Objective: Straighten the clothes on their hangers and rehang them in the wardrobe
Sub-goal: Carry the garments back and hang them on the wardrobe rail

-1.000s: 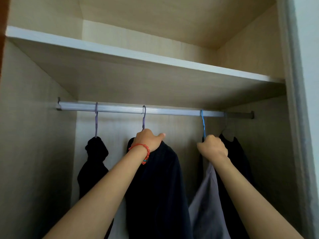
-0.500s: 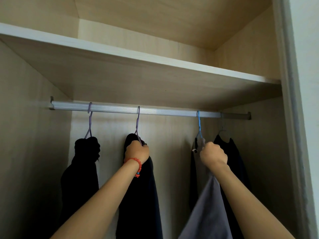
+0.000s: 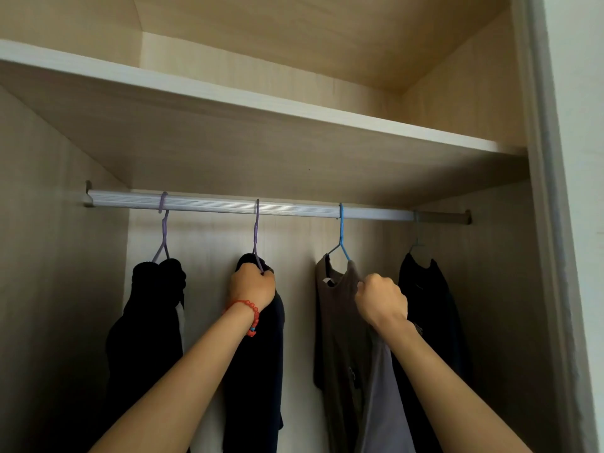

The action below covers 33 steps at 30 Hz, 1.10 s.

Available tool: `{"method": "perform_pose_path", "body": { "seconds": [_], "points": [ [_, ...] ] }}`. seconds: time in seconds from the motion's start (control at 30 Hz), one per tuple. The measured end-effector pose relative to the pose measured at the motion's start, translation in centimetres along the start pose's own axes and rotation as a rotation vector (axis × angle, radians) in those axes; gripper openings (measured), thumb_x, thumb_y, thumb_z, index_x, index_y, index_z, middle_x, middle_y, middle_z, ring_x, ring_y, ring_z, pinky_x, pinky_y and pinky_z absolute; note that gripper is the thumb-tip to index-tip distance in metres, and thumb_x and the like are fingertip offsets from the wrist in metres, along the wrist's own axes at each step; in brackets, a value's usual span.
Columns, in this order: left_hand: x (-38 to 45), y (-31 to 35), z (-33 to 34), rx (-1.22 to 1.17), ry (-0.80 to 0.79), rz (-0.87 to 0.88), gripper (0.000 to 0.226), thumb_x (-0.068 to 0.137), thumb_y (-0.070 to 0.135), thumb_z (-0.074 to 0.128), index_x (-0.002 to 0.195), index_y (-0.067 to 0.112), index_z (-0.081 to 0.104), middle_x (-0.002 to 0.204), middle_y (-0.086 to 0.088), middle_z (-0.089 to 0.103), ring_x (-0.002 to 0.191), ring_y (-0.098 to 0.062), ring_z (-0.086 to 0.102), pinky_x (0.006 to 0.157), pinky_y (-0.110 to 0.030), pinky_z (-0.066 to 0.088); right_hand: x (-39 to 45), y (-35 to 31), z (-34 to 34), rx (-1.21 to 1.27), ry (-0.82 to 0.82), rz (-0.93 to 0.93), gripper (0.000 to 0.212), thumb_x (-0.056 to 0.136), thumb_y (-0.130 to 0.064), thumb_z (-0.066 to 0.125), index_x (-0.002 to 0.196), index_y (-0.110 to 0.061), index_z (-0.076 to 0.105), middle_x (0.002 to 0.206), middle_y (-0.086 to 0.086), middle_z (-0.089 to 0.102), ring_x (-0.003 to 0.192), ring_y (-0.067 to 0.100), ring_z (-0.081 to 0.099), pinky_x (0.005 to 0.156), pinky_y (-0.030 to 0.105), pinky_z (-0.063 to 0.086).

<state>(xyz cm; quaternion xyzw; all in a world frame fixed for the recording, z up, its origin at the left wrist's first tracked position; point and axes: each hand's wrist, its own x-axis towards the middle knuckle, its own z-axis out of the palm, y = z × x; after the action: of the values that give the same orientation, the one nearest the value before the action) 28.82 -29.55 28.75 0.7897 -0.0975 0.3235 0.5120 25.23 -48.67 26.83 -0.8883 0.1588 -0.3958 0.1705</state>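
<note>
Since half a second ago, the right hand [image 3: 380, 300] has dropped from the top of the blue hanger [image 3: 341, 235] to the shoulder of the grey shirt [image 3: 340, 322], and that shirt now hangs opened out with its neckline showing rather than bunched under the hook. Its fingers are curled tight, pinching a fold of the grey cloth just below the hanger's right arm.

Left of it along the rail [image 3: 277, 209], the left hand [image 3: 251, 286] grips the base of the middle purple hanger [image 3: 256, 237], fingers closed round the wire and the top of the dark garment [image 3: 255, 371] that hangs from it. A red bead bracelet [image 3: 250, 317] sits on that wrist.

All four hangers are hooked on the rail. Nearest the rail's left end, another purple hanger [image 3: 162, 233] carries a black garment [image 3: 147, 322] bunched at the top. Nearest the rail's right end, a pale hanger [image 3: 416, 237] holds a dark shirt [image 3: 431, 322], partly behind the right forearm. Above the rail runs a wooden shelf [image 3: 261, 106].
</note>
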Motion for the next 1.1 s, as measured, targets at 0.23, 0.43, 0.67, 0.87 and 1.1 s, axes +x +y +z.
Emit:
{"method": "perform_pose_path", "body": {
  "seconds": [0.23,0.43,0.67,0.87,1.1],
  "points": [
    [-0.5,0.4,-0.2,0.004,-0.028,-0.001,0.042,0.089,0.01,0.048,0.052,0.017,0.028,0.055,-0.001,0.036,0.095,-0.043,0.06,0.078,-0.042,0.049,-0.3,-0.1,-0.6,0.017,0.012,-0.017,0.029,0.095,-0.022,0.039,0.096,-0.001,0.059,0.102,0.016,0.064,0.093,0.034,0.061,0.064,0.03,0.037],
    [-0.8,0.9,-0.4,-0.022,-0.034,-0.017,0.042,0.089,0.008,0.048,0.052,0.017,0.03,0.056,-0.001,0.037,0.079,-0.04,0.057,0.083,-0.044,0.049,-0.1,0.4,-0.7,0.031,0.011,0.017,0.029,0.095,-0.021,0.039,0.099,-0.001,0.06,0.106,0.017,0.063,0.097,0.036,0.06,0.067,0.03,0.037],
    [-1.0,1.1,-0.6,-0.003,-0.031,-0.019,0.042,0.09,0.009,0.048,0.052,0.018,0.03,0.055,0.001,0.035,0.063,-0.025,0.045,0.081,-0.042,0.049,0.0,0.7,-0.4,0.064,0.017,0.035,0.031,0.096,-0.023,0.038,0.099,-0.002,0.061,0.104,0.016,0.064,0.095,0.034,0.06,0.066,0.03,0.037],
    [-0.8,0.9,-0.6,0.013,-0.027,-0.013,0.041,0.09,0.01,0.048,0.053,0.017,0.032,0.054,0.001,0.037,0.054,-0.016,0.04,0.062,-0.028,0.039,-0.2,0.4,-0.3,0.059,0.011,0.034,0.03,0.096,-0.021,0.038,0.098,-0.002,0.061,0.101,0.014,0.064,0.08,0.029,0.055,0.064,0.029,0.035],
    [-0.7,0.5,-0.8,0.007,-0.024,-0.011,0.042,0.091,0.01,0.047,0.052,0.017,0.031,0.054,0.001,0.035,0.05,-0.012,0.036,0.055,-0.027,0.03,0.2,0.7,0.1,0.076,0.006,0.06,0.03,0.096,-0.022,0.037,0.095,-0.002,0.059,0.104,0.015,0.064,0.095,0.034,0.06,0.067,0.031,0.038]
  ]
}}
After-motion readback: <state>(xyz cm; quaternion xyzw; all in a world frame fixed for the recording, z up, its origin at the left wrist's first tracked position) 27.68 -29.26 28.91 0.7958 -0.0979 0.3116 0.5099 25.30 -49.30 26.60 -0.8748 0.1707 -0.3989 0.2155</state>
